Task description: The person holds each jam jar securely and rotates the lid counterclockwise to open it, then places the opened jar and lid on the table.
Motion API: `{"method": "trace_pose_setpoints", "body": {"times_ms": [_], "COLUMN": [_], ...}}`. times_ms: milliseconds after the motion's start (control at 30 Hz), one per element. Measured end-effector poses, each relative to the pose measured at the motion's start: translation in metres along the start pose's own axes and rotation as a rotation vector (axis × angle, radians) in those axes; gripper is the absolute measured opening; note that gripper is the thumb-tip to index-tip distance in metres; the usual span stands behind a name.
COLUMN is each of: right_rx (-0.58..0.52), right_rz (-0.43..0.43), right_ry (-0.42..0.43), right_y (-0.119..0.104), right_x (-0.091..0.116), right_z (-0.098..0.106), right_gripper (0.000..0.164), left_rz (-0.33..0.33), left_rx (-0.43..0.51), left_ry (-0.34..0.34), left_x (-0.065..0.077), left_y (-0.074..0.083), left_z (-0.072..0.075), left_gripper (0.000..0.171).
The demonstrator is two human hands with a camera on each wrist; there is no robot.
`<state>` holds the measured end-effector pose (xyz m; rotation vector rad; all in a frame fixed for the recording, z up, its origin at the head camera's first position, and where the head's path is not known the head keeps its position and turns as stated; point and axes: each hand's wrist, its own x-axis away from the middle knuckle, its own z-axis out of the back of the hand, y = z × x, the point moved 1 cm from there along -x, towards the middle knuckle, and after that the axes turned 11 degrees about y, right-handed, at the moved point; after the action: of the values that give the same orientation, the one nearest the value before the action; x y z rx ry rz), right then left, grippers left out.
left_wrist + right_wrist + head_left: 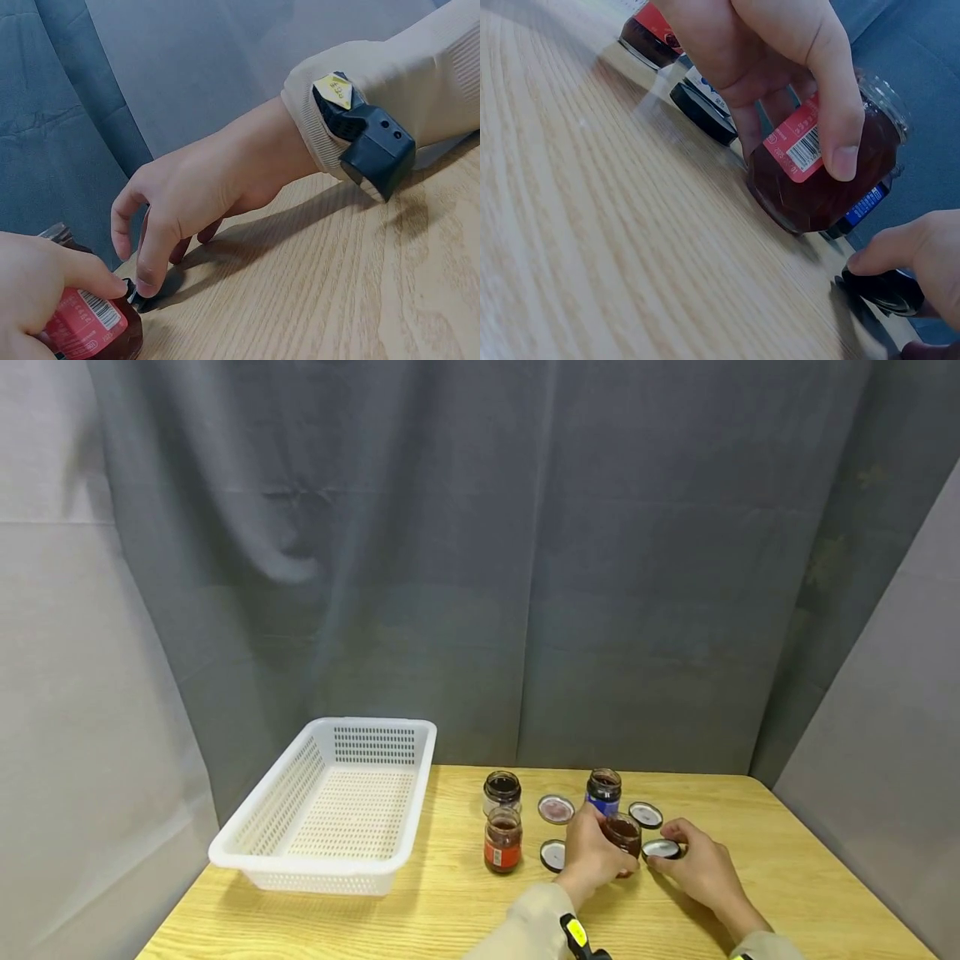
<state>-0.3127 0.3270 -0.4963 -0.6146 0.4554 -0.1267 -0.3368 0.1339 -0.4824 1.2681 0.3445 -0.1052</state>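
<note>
In the head view my left hand (pixel 588 852) grips a glass jar (pixel 624 832) of dark red jam, its mouth uncovered. The right wrist view shows this jar's red label (pixel 799 146) with a barcode; the jar leans slightly there, thumb across its side. My right hand (pixel 701 864) pinches a black-rimmed lid (pixel 661 849), silvery inside facing up, by its edge just right of the jar. In the right wrist view the lid (pixel 885 289) is tilted near the table. Behind the gripped jar stands a blue-labelled jar (pixel 603 789), also uncovered.
Two more uncovered jars, one pale-labelled (pixel 501 792) and one red-labelled (pixel 502 843), stand left of my hands. Loose lids lie between and beside the jars: one (pixel 556 809), another (pixel 552 855) and a third (pixel 646 814). A white plastic basket (pixel 408 827) sits at the table's left.
</note>
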Motion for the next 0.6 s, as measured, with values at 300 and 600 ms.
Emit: {"method": "trace_pose_setpoints", "body": {"times_ms": [300,600], "right_rx": [0.023,0.046], "right_rz": [0.007,0.018], "right_ry": [-0.035,-0.048], "right_y": [-0.0038,0.0002], "right_x": [-0.0012,-0.001], "right_z": [0.0056,0.0039], "right_gripper": [0.051,0.047], "left_rz": [-0.073,-0.016], "left_rx": [-0.043,-0.072], "left_ry": [0.015,-0.021], "left_x": [0.0019,0.0009], "left_y": [0.0,0.001], "left_z": [-0.0036,-0.0034], "left_gripper": [0.069,0.07]}}
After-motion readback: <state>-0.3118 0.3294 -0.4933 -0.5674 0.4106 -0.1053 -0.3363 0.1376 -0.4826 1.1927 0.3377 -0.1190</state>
